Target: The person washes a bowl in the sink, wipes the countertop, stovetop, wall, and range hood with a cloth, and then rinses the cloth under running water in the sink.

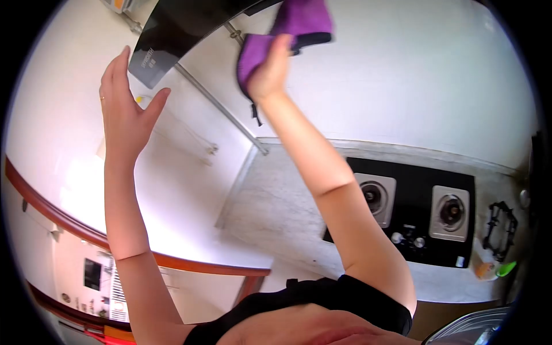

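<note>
Holding purple cloth under thumb of right grip.

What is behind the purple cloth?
White wall shows beside the purple cloth. The fingers of the right hand, and anything else directly behind, are covered.

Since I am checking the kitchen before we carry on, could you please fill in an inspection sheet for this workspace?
surface: marbled counter, black two-burner stove on it
job's things: purple cloth item with black edging, slightly blurred; glossy dark panel overhead
clutter: black metal ring frame right of the stove, bright green object near it
grippers: left hand open beside the panel, contact unclear; right hand grips the purple cloth item
cables: thin pale line on the left wall, too faint to identify
surroundings: white walls, metal pole
</note>
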{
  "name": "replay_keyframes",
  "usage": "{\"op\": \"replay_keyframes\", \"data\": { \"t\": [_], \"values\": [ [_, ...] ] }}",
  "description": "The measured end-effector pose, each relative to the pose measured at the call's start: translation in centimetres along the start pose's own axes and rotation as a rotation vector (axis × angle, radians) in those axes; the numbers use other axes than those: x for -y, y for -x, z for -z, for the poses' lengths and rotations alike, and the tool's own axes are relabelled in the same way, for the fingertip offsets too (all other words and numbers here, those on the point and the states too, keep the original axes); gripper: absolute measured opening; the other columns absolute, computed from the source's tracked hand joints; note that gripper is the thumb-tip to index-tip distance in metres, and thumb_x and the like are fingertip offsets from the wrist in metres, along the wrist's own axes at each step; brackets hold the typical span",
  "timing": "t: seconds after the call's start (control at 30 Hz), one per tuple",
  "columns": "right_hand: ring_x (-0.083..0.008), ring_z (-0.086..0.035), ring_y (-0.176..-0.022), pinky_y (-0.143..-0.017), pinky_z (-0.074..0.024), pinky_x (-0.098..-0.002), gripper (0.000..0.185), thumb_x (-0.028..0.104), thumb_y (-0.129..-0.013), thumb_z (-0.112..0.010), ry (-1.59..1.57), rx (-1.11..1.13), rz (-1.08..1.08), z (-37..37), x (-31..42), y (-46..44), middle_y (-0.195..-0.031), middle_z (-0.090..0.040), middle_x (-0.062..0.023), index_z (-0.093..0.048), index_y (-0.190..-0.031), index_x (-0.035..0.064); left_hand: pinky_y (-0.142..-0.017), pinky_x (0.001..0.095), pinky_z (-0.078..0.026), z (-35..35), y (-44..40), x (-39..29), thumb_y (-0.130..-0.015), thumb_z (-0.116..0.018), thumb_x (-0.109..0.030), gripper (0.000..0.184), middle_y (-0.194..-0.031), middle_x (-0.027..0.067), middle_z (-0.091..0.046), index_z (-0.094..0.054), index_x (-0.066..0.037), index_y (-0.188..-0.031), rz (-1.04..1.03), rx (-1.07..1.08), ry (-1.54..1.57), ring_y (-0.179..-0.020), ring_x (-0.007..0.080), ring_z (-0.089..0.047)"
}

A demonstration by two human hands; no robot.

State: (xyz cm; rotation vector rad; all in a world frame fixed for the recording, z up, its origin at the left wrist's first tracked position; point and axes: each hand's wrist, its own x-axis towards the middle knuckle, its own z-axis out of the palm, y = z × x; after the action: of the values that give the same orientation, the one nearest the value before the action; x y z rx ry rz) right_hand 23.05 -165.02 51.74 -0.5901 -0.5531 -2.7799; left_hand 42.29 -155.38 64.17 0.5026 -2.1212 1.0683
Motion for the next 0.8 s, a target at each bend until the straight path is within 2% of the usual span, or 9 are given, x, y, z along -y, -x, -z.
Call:
{"op": "replay_keyframes", "data": {
  "t": [0.23,0.3,0.33,0.37,0.43,0.5,0.57,0.7,0.8],
  "values": [
    [-0.0225,-0.061,-0.081,-0.078,-0.0485,-0.0325,0.055,0.044,-0.101,-0.034,-0.401,0.292,0.131,-11.2,-6.2,4.2,-0.098,-0.063,-0.0162,-0.029,-0.131,-0.0019,-0.085,0.0319,-0.048,1.1,-1.5,1.7,-0.079,-0.074,-0.012,0.064,-0.126,0.0105,-0.055,-0.046,-0.011,-0.137,-0.015,0.147,0.016,-0.116,0.0265,-0.054],
    [-0.0249,-0.062,-0.080,-0.077,-0.0489,-0.0337,0.057,0.047,-0.102,-0.030,-0.392,0.316,0.132,-11.1,-7.3,3.9,-0.096,-0.064,-0.0187,-0.027,-0.130,-0.0021,-0.091,0.0336,-0.047,1.4,-1.9,1.0,-0.080,-0.074,-0.011,0.065,-0.130,0.0101,-0.053,-0.045,-0.010,-0.139,0.098,0.221,0.082,-0.120,0.0257,-0.052],
    [-0.0242,-0.059,-0.089,-0.083,-0.0465,-0.0342,0.055,0.046,-0.102,-0.031,-0.332,0.294,0.109,-10.4,-8.4,3.8,-0.105,-0.060,-0.0164,-0.029,-0.131,-0.0008,-0.094,0.0344,-0.047,1.7,-1.8,0.8,-0.081,-0.074,-0.010,0.066,-0.132,0.0100,-0.052,-0.044,-0.009,-0.139,0.160,0.260,0.119,-0.122,0.0254,-0.051],
    [-0.0235,-0.056,-0.098,-0.088,-0.0441,-0.0347,0.053,0.044,-0.102,-0.032,-0.272,0.274,0.085,-9.6,-9.6,3.8,-0.115,-0.057,-0.0142,-0.032,-0.132,0.0006,-0.086,0.0330,-0.048,1.2,-1.7,1.5,-0.080,-0.074,-0.013,0.064,-0.125,0.0105,-0.055,-0.045,-0.010,-0.137,0.079,0.202,0.125,-0.116,0.0264,-0.054],
    [-0.0223,-0.050,-0.112,-0.098,-0.0410,-0.0368,0.052,0.047,-0.101,-0.037,-0.221,0.032,-0.067,-7.8,-14.0,2.2,-0.125,-0.052,-0.0088,-0.039,-0.130,0.0039,-0.084,0.0330,-0.048,0.8,-1.7,1.7,-0.080,-0.073,-0.013,0.063,-0.123,0.0106,-0.055,-0.046,-0.010,-0.136,0.044,0.179,0.072,-0.115,0.0265,-0.054],
    [-0.0212,-0.049,-0.113,-0.099,-0.0399,-0.0352,0.059,0.055,-0.099,-0.039,-0.257,0.001,-0.102,-6.3,-14.0,-0.1,-0.120,-0.054,-0.0079,-0.041,-0.129,0.0047,-0.082,0.0331,-0.049,0.7,-1.7,1.7,-0.081,-0.073,-0.013,0.061,-0.122,0.0108,-0.055,-0.046,-0.010,-0.135,0.033,0.165,0.037,-0.114,0.0264,-0.055],
    [-0.0256,-0.049,-0.118,-0.105,-0.0352,-0.0367,0.072,0.063,-0.096,-0.029,-0.200,-0.098,-0.154,-3.1,-18.6,-5.2,-0.131,-0.051,-0.0102,-0.039,-0.134,0.0026,-0.081,0.0332,-0.049,0.8,-1.7,1.5,-0.081,-0.073,-0.013,0.059,-0.121,0.0111,-0.055,-0.047,-0.010,-0.134,0.037,0.159,0.025,-0.113,0.0263,-0.056],
    [-0.0274,-0.049,-0.120,-0.104,-0.0377,-0.0374,0.076,0.065,-0.096,-0.027,-0.415,0.031,-0.263,-4.4,-12.2,-8.5,-0.139,-0.045,-0.0127,-0.034,-0.139,0.0024,-0.081,0.0324,-0.049,1.3,-2.1,1.0,-0.083,-0.071,-0.014,0.055,-0.119,0.0110,-0.056,-0.048,-0.008,-0.132,0.079,0.193,-0.017,-0.113,0.0257,-0.056],
    [-0.0258,-0.037,-0.132,-0.111,-0.0287,-0.0367,0.071,0.059,-0.099,-0.026,-0.505,0.007,-0.282,-10.7,-4.5,-4.1,-0.144,-0.040,-0.0087,-0.030,-0.144,0.0050,-0.090,0.0324,-0.049,1.0,-2.0,0.9,-0.083,-0.073,-0.015,0.058,-0.125,0.0102,-0.057,-0.047,-0.008,-0.134,0.126,0.173,-0.009,-0.117,0.0249,-0.057]
  ]
}}
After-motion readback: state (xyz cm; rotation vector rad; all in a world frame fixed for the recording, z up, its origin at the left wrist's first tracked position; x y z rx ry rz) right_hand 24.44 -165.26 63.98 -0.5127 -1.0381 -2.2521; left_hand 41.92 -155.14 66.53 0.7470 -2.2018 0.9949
